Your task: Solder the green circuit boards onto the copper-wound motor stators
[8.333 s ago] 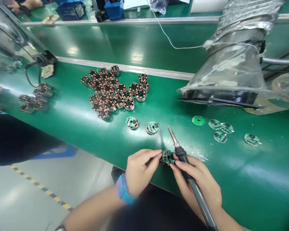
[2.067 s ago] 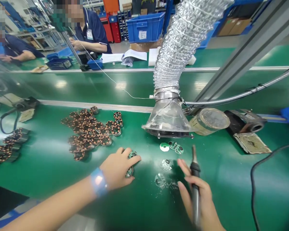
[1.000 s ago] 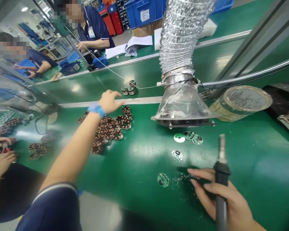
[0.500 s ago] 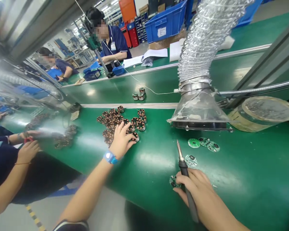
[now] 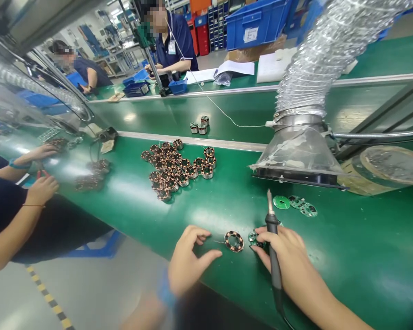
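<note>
The left hand (image 5: 189, 263) has just left a copper-wound stator (image 5: 234, 241) on the near side of the green belt (image 5: 365, 261), its fingers loosely spread just beside it. The right hand's (image 5: 289, 256) fingers wrap a soldering iron (image 5: 273, 250), close to a small circuit board (image 5: 256, 238).

From my remote view, a green conveyor bench (image 5: 347, 261) runs above a grey floor (image 5: 99, 293) with yellow-and-black tape (image 5: 50, 305), blue crates (image 5: 256, 27) and red cabinets (image 5: 203, 34) beyond.
</note>
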Motion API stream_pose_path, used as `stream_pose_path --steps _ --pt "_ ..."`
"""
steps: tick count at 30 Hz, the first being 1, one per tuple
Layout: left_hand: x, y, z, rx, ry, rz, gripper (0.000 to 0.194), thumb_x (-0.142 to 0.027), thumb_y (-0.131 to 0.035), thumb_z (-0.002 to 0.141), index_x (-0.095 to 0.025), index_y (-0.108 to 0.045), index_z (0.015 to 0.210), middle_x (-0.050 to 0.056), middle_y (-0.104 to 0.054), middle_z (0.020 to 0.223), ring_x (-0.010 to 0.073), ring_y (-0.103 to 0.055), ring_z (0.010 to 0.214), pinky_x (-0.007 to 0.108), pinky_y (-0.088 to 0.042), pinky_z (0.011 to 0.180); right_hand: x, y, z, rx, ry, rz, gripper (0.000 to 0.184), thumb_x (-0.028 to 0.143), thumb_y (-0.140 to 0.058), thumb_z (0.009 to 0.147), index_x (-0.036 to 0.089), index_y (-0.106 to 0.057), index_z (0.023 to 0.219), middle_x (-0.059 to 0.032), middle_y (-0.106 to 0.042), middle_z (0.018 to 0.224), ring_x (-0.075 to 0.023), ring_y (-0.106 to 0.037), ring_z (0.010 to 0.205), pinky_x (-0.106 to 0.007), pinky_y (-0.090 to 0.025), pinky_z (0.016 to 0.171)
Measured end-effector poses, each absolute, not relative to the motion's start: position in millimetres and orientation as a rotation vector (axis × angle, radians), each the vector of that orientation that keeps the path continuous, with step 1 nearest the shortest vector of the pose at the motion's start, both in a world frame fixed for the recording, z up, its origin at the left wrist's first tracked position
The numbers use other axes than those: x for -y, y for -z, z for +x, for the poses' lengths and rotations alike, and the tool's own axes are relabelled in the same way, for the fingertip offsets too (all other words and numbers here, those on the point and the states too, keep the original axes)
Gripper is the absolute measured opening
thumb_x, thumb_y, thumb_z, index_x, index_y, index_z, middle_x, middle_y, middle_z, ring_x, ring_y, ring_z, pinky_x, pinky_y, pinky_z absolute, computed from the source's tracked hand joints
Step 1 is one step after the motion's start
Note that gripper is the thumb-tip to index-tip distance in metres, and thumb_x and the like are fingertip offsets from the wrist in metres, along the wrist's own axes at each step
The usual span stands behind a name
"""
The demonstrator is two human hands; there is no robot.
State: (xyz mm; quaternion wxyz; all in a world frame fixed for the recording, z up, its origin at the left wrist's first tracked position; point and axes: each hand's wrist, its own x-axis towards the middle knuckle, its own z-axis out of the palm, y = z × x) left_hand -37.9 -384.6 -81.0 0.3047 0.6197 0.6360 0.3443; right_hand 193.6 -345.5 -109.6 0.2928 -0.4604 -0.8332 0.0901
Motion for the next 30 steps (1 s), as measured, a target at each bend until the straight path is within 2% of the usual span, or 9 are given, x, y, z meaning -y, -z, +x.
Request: stream_pose_path --steps 2,6,10,13,16,20,25,27,30 --pt "383 83 -38 -1.621 -0.888 1.474 0.015 -0.025 -0.069 0.074 -0.017 -0.067 0.087 0.005 -0.064 0.080 0.0160 -0.061 0.068 0.029 -0.053 0.066 344 106 196 2.196 -0.241 -1.214 0.010 0.026 -0.050 0.085 0.022 -0.046 0.093 -0.0088 -0.061 0.099 -0.0221 -0.060 0.089 -0.039 -0.047 0.075" --pt "380 88 -29 -1.516 -0.942 1.208 0.010 -0.023 -0.065 0.076 -0.018 -0.073 0.079 0.004 -0.067 0.076 0.0138 -0.062 0.060 0.026 -0.052 0.061 349 94 191 2.176 -0.436 -1.098 0.017 0.020 -0.049 0.086 0.022 -0.040 0.100 -0.0115 -0.059 0.113 -0.0168 -0.063 0.095 -0.029 -0.052 0.075" --pt "380 90 -18 -1.483 -1.082 1.105 0.007 -0.020 -0.068 0.073 -0.018 -0.073 0.076 0.005 -0.069 0.077 0.0167 -0.065 0.069 0.027 -0.053 0.068 353 84 174 2.275 -0.566 -0.953 0.022 0.011 -0.042 0.086 0.022 -0.039 0.104 -0.0138 -0.052 0.126 -0.0179 -0.055 0.113 -0.033 -0.051 0.085" --pt "382 90 -8 -1.505 -1.141 1.039 0.007 -0.020 -0.068 0.073 -0.017 -0.073 0.078 0.006 -0.072 0.080 0.0191 -0.067 0.076 0.029 -0.054 0.073 352 79 163 2.298 -0.578 -0.942 0.024 0.008 -0.040 0.086 0.021 -0.039 0.107 -0.0169 -0.051 0.127 -0.0199 -0.052 0.118 -0.036 -0.051 0.086" --pt "383 90 -1 -1.553 -1.160 1.034 0.010 -0.022 -0.066 0.076 -0.018 -0.073 0.082 0.006 -0.073 0.081 0.0188 -0.068 0.074 0.029 -0.055 0.072 354 81 158 2.227 -0.608 -0.996 0.021 0.013 -0.043 0.086 0.020 -0.039 0.106 -0.0195 -0.052 0.125 -0.0219 -0.055 0.114 -0.037 -0.053 0.084" --pt "384 91 -5 -1.584 -1.162 1.467 0.020 -0.016 -0.056 0.082 -0.021 -0.072 0.093 0.006 -0.071 0.083 0.0175 -0.066 0.076 0.028 -0.054 0.071 356 93 157 2.094 -0.685 -1.061 0.020 0.017 -0.047 0.087 0.021 -0.039 0.105 -0.0167 -0.053 0.124 -0.0198 -0.057 0.110 -0.037 -0.053 0.085" --pt "386 90 -21 -1.456 -0.962 1.945 0.034 -0.011 -0.046 0.085 -0.021 -0.066 0.111 0.009 -0.066 0.087 0.0176 -0.063 0.077 0.029 -0.054 0.069 353 98 154 2.073 -0.767 -1.060 0.023 0.018 -0.048 0.087 0.022 -0.037 0.108 -0.0142 -0.051 0.127 -0.0190 -0.056 0.113 -0.037 -0.052 0.088" --pt "387 89 -23 -1.461 -0.983 1.823 0.030 -0.013 -0.048 0.085 -0.020 -0.067 0.108 0.010 -0.066 0.088 0.0176 -0.064 0.078 0.029 -0.054 0.071 353 94 155 2.087 -0.781 -1.038 0.024 0.018 -0.048 0.087 0.022 -0.037 0.108 -0.0149 -0.050 0.129 -0.0195 -0.054 0.115 -0.038 -0.052 0.089" --pt "387 86 -19 -1.505 -1.044 1.287 0.019 -0.019 -0.058 0.082 -0.017 -0.067 0.098 0.008 -0.069 0.083 0.0174 -0.066 0.075 0.030 -0.056 0.070 356 87 164 2.120 -0.723 -1.007 0.029 0.015 -0.048 0.087 0.022 -0.039 0.113 -0.0138 -0.049 0.131 -0.0201 -0.051 0.119 -0.038 -0.050 0.091"
